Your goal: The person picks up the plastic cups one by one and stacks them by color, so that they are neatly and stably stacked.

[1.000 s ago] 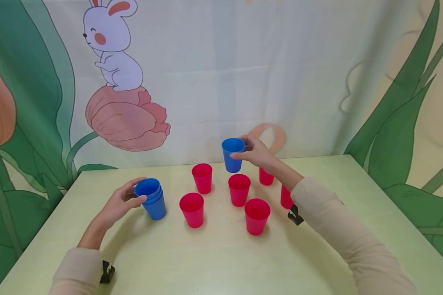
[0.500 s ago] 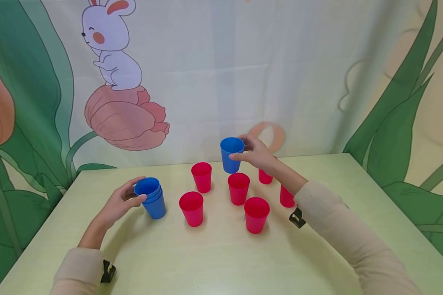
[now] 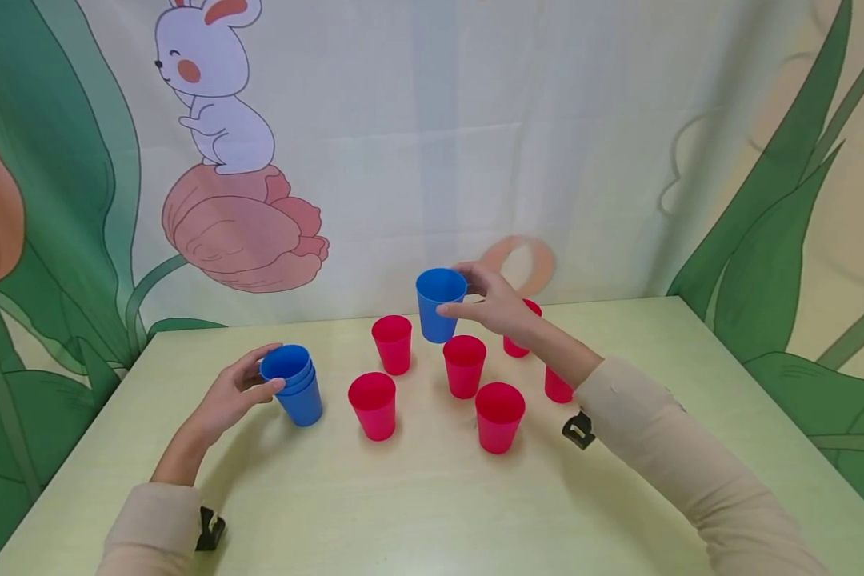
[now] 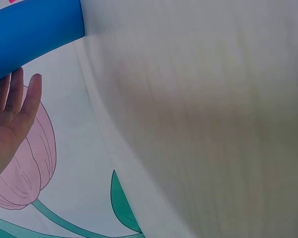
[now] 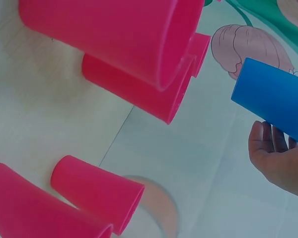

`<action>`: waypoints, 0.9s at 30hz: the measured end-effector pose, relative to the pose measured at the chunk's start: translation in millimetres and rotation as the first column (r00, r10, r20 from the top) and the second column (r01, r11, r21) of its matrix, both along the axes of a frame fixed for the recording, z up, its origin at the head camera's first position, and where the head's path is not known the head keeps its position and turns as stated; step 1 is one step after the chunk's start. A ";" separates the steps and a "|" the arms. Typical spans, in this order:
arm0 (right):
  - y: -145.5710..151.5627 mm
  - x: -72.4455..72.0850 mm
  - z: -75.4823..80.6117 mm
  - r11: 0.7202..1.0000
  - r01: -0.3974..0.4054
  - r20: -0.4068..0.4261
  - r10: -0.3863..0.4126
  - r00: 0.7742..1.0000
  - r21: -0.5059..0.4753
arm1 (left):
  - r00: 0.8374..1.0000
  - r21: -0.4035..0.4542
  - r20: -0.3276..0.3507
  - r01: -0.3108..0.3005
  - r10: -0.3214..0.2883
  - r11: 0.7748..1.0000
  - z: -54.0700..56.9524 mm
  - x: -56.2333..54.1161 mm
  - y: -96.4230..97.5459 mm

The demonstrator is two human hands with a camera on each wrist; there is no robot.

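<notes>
On the left of the table, my left hand (image 3: pixel 234 396) holds a nested stack of blue cups (image 3: pixel 304 404) near its top, thumb in front and fingers behind. The stack stands upright, mouths up. At the back, my right hand (image 3: pixel 497 302) grips a single blue cup (image 3: pixel 435 308) between thumb and fingers. That cup is raised above the table, upright, behind the middle red cup (image 3: pixel 464 370). In the right wrist view the blue cup (image 5: pixel 273 96) is well apart from the red cups (image 5: pixel 134 87). The left wrist view catches part of the blue stack (image 4: pixel 37 37) against the fingers.
Several red cups stand mouth up across the table (image 3: pixel 403 512), among them a back left one (image 3: pixel 392 346), a front left one (image 3: pixel 373 408) and a front right one (image 3: pixel 500 420). Two more are partly hidden by my right arm. A printed curtain (image 3: pixel 374 160) hangs behind.
My right hand has carried the blue cup a little to the left, mostly in the last half second. The left hand and its stack stay put, and the red cups have not moved.
</notes>
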State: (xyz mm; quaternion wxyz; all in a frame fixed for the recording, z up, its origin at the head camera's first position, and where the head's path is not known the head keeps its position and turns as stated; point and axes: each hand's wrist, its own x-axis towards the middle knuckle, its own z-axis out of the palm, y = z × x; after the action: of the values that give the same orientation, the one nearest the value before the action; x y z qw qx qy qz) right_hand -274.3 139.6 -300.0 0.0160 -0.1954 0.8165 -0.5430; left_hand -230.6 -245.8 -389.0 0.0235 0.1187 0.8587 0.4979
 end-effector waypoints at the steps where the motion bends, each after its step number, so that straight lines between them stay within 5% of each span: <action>1: -1.3 1.2 0.8 1.000 -0.009 -0.001 0.009 1.000 -0.005 | 1.000 0.002 -0.001 0.002 -0.002 1.000 -0.2 -0.2 0.4; 27: -47.6 15.9 12.2 0.988 -0.138 -0.002 0.138 0.990 -0.071 | 1.000 0.005 -0.009 -0.007 0.007 1.000 1.3 0.9 2.9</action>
State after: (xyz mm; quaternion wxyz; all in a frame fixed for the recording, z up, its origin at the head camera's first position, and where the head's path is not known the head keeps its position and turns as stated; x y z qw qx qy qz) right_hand -258.4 91.9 -287.9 0.0475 -0.2511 0.7813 -0.5694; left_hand -229.7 -242.9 -387.6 0.0176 0.1180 0.8581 0.4995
